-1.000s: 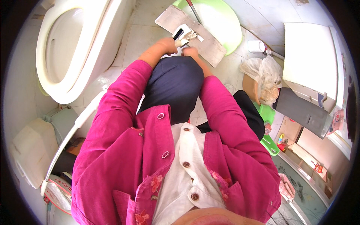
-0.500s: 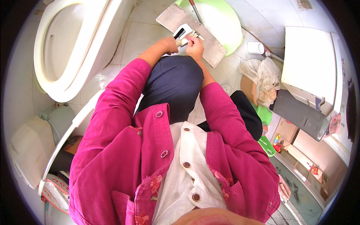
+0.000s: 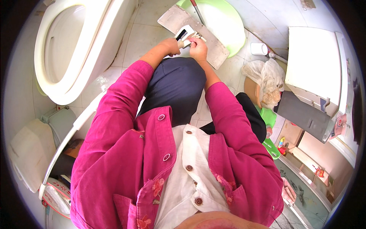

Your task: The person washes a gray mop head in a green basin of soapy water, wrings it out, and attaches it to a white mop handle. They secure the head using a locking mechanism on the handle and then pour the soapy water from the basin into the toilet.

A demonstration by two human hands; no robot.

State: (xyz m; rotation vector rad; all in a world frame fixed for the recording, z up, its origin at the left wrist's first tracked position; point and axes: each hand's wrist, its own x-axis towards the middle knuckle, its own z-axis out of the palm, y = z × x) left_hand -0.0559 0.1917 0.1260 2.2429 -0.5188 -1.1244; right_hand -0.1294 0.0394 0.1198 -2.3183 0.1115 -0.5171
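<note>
Beyond my knee, both hands work close together at the near edge of a grey-white board (image 3: 213,47). The board lies slantwise over a pale green basin (image 3: 234,28). A white plastic piece with a dark slot (image 3: 186,32) rests on the board by my fingertips; its kind is unclear. My left hand (image 3: 170,46) is closed round a short pale piece (image 3: 186,44) that sticks out toward the right. My right hand (image 3: 198,49) is closed too, thumb and fingers pinched at that piece's far end. A red-handled tool (image 3: 197,11) leans in the basin, its lower end behind the board.
A white toilet (image 3: 63,89) stands at the left, with a white rail (image 3: 89,110) nearer to me. On the right are a white roll-shaped container (image 3: 259,49), a bin with a plastic bag (image 3: 263,76), green plastic items (image 3: 268,118) and a white cabinet (image 3: 312,57).
Hardly anything differs. My fingers have shifted slightly at the pale piece, and the whole view has moved a touch. Both hands keep their hold.
</note>
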